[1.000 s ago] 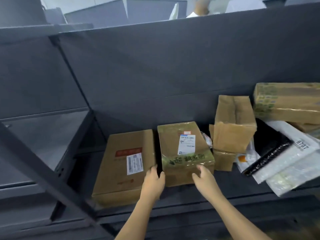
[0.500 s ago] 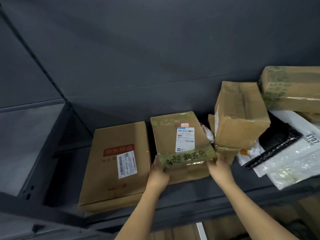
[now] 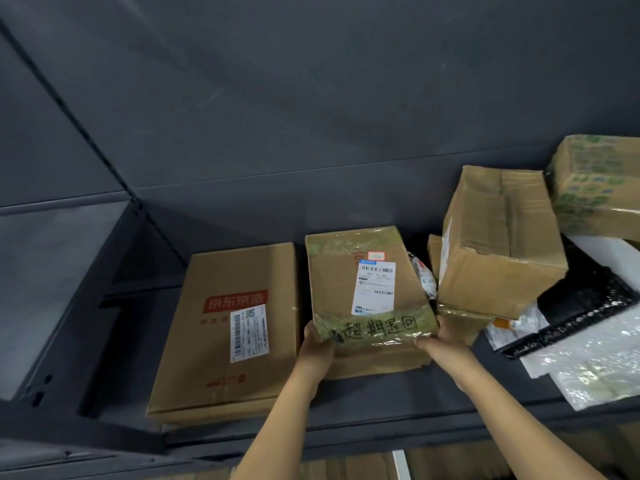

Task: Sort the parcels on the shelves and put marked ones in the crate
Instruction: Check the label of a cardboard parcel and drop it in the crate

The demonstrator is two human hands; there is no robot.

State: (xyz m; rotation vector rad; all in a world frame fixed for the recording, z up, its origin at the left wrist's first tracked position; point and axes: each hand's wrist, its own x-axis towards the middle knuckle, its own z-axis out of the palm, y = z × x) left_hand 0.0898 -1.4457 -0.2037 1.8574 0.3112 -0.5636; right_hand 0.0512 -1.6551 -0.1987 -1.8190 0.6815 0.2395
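A brown taped parcel (image 3: 367,292) with a white label and black handwritten marking on its front tape lies on the dark shelf (image 3: 363,403). My left hand (image 3: 317,351) grips its front left corner. Its front right corner is held by my right hand (image 3: 441,341). The parcel's front edge is tilted up off the shelf. No crate is in view.
A flat brown box (image 3: 228,334) with a red logo lies to the left. On the right a taller box (image 3: 498,240) sits on a smaller one, beside a green-printed box (image 3: 599,185), a black bag (image 3: 581,303) and bubble mailers (image 3: 588,362). Shelf upright at the left.
Both hands went from reaching at the parcel's front to gripping its corners, and its front edge has lifted. The camera moved closer and tilted down.
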